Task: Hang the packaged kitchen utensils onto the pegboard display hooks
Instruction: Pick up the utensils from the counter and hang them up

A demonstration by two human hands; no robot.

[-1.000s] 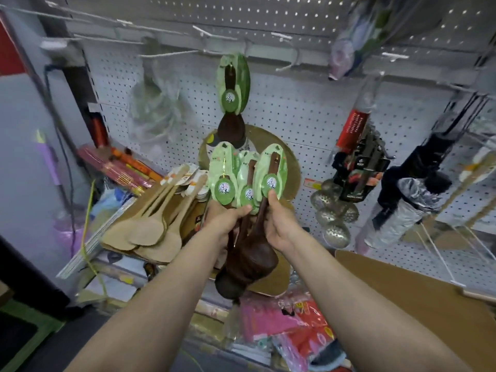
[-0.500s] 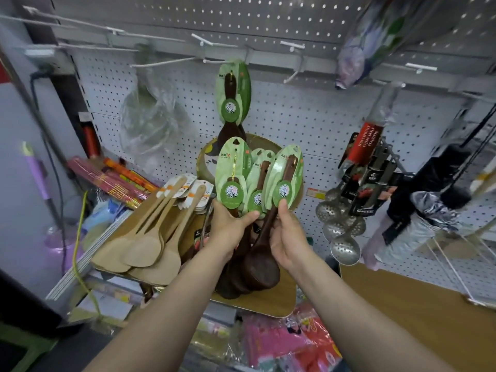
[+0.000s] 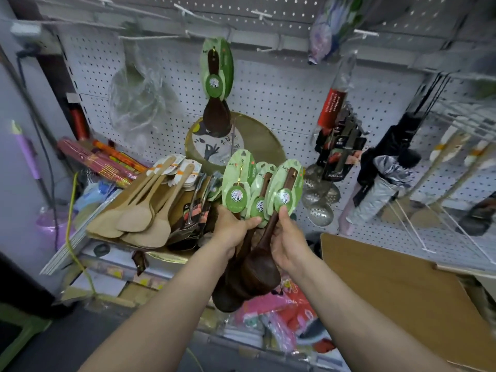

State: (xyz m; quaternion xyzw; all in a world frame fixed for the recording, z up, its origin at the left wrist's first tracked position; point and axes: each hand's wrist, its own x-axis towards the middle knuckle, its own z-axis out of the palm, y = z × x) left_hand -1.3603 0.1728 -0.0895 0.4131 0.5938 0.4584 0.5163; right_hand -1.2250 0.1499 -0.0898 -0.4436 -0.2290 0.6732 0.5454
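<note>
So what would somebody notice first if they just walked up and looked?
Probably the fan of dark wooden spoons on green cards, held by both hands, left hand and right hand, in the middle. Above them, one matching spoon already hangs on the pegboard.

The dark wooden spoons at six o'clock have a smooth, dull sheen, their green card sleeves glossy. At nine o'clock the pale wooden spatulas look matt and unvarnished. The perforated ladles at three o'clock are shiny metal. The pegboard at twelve o'clock is matt, painted white.
</note>
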